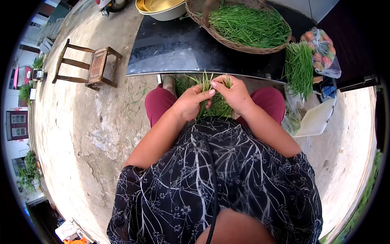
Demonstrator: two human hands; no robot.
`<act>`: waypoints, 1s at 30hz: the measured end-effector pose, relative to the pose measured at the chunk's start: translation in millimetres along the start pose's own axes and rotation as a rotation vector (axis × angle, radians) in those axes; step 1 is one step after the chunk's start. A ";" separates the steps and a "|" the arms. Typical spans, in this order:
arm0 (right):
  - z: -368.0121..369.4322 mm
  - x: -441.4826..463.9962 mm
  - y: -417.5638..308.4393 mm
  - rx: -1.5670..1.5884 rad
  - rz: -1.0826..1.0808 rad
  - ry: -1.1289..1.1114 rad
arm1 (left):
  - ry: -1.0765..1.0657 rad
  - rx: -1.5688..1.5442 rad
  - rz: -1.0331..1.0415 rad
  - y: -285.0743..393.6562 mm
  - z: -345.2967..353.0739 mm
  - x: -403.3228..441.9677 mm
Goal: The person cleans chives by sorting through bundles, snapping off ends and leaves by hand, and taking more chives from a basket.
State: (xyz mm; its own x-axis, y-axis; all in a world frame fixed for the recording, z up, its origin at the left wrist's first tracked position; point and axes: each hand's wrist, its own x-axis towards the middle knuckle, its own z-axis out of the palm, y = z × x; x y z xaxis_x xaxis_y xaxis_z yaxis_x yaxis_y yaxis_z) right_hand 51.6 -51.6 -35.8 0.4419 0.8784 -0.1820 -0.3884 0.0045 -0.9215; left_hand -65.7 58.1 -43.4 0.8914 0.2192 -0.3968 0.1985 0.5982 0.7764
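My left hand (190,101) is closed round a small bunch of chives (205,79), long thin green stalks whose ends stick up past the fingers. My right hand (236,94) meets it at the fingertips. Its thumb and forefinger are pinched close to the left thumb, and more green stalks show between its curled fingers. Both hands are above my lap, just short of the table edge. More loose greens (220,106) lie below the hands, partly hidden by them.
On the black table (162,51) stand a wicker basket (260,50) of cut chives and basins (164,15). A chive bundle (300,69) and a plastic bag of reddish fruit or vegetables (323,51) are at the right. A wooden chair (97,67) stands left.
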 end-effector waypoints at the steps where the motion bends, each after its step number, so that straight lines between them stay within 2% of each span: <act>1: -2.5 0.9 2.0 0.032 -0.017 0.048 | 0.020 -0.117 -0.053 -0.2 -2.6 0.6; 2: -5.6 1.8 4.0 0.032 -0.017 0.050 | 0.019 -0.117 -0.055 -1.0 -3.0 0.9; 4: -13.5 3.1 6.1 -0.105 0.003 0.148 | 0.202 -0.221 -0.031 2.8 3.0 0.9; 6: -19.1 3.5 5.1 -0.080 -0.003 0.183 | 0.225 -0.177 -0.009 -4.1 -16.0 7.0; 8: -25.8 3.0 3.0 -0.054 -0.006 0.219 | 0.484 -0.297 0.088 -2.9 -24.8 10.9; 10: -33.4 4.2 -0.1 -0.097 0.011 0.358 | 0.720 -0.430 0.116 0.8 -40.3 13.0; 12: -38.7 6.8 3.9 -0.065 -0.038 0.430 | 0.760 -0.400 0.139 3.8 -43.7 9.8; 13: -39.4 5.7 0.6 -0.075 -0.016 0.407 | 0.759 -0.399 0.139 4.6 -38.7 8.2; 15: -36.9 3.2 -0.8 -0.083 0.011 0.384 | 0.505 -0.098 0.170 3.3 -21.6 3.2; 16: -32.9 3.1 -0.7 -0.068 0.020 0.328 | 0.433 -0.076 0.155 2.4 -12.4 1.8; 18: -26.3 2.0 -0.9 -0.053 0.028 0.271 | 0.387 0.117 0.082 4.4 9.6 -1.9; 20: -21.7 0.4 -2.3 -0.016 0.050 0.224 | 0.397 0.224 0.045 1.3 19.4 -1.9; 25: -19.0 -0.2 2.1 0.068 0.108 0.149 | 0.377 0.244 0.109 -3.1 22.8 -0.8; 27: -13.2 -1.1 8.6 -0.098 -0.055 0.117 | 0.385 0.268 0.149 -3.1 23.3 -0.2; 28: -14.4 -0.9 9.6 -0.096 -0.057 0.120 | 0.383 0.271 0.148 -3.8 22.8 -0.2; 30: -18.7 -0.5 10.1 -0.332 -0.043 0.100 | 0.419 0.330 0.189 -5.1 21.4 -0.4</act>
State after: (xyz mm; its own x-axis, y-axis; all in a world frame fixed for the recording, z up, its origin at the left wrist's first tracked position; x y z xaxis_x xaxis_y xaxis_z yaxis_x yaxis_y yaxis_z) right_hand 62.6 -60.9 -51.4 0.5354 0.8297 -0.1583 -0.0911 -0.1296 -0.9874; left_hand -58.3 38.5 -36.8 0.6990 0.6268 -0.3443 0.2279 0.2610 0.9380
